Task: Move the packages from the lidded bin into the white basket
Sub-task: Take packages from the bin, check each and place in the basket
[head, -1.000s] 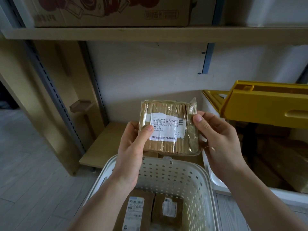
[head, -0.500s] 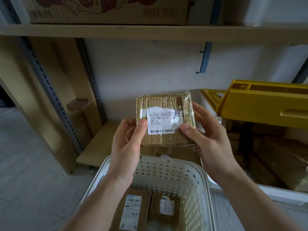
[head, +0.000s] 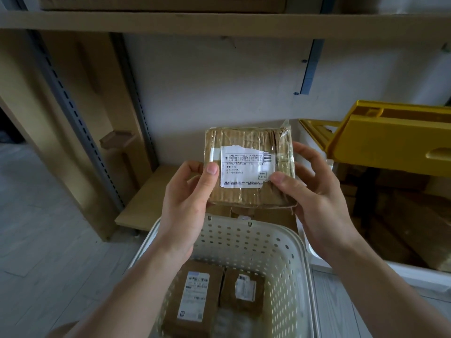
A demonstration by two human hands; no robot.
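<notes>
I have my left hand [head: 188, 206] on the left edge of the taped cardboard package [head: 249, 167], thumb pressed on its front beside the white label [head: 244, 167] and the other fingers curled behind it. My right hand [head: 317, 198] holds the lower right corner, thumb on the front, fingers wrapped around the back. The package hangs upright above the far rim of the white basket [head: 280, 240], not yet inside. I judge the best move is to tip it flat and lower it onto the 2 packages [head: 195, 298] already at the bottom, letting go only when it rests there. To the right stands the lidded bin [head: 415, 272], its yellow lid [head: 395, 140] raised, more packages inside
</notes>
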